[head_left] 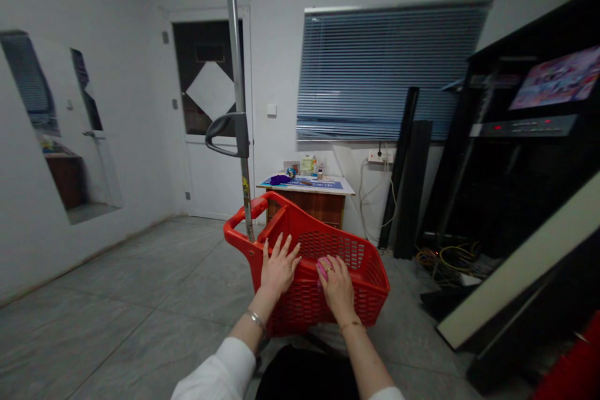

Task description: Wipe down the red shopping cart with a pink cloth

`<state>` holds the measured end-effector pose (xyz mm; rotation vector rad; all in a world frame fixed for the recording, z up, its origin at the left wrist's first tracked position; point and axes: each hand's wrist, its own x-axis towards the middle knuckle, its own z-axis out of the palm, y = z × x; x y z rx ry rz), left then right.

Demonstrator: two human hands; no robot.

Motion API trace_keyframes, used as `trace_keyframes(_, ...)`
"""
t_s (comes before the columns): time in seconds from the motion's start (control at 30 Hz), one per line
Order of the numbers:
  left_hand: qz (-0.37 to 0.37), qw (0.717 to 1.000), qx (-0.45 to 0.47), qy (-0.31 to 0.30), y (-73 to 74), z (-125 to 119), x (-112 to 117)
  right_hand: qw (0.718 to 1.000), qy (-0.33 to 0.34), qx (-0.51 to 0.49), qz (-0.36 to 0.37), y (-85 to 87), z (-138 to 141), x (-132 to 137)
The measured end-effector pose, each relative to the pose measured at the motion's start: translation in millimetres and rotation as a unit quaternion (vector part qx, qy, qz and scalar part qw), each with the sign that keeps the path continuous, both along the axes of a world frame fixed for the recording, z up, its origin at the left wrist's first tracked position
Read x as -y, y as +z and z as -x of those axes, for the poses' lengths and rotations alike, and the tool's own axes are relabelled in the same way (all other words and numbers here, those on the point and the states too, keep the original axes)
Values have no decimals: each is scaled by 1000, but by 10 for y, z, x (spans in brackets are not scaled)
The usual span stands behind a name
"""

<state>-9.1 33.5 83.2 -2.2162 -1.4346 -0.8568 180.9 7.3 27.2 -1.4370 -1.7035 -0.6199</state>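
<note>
Red trolley basket (307, 306) on floor (140, 300) dead ahead, long axis running away toward desk (312, 201). Left hand (279, 265) flat, fingers splayed, on near rim. Right hand (337, 287) just beside it, same rim, over pink item (322, 269); pinned or gripped, can't tell. Both hands equally near.

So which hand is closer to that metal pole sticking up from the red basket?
Left. The left hand lies flat on the rim of the basket, just right of the pole; the right hand sits farther right, over something pink.
</note>
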Motion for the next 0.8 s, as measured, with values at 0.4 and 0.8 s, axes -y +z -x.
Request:
trace_keyframes(0.4, -4, 1000, 19, -8, 3, -22, 11, 988, -118, -83, -46, -365, -1130, 207)
trace_keyframes(0.8, 3, 1000, -3, 4, 17, -29, 24, 998, -51, -8, -17, -3, -14, 71)
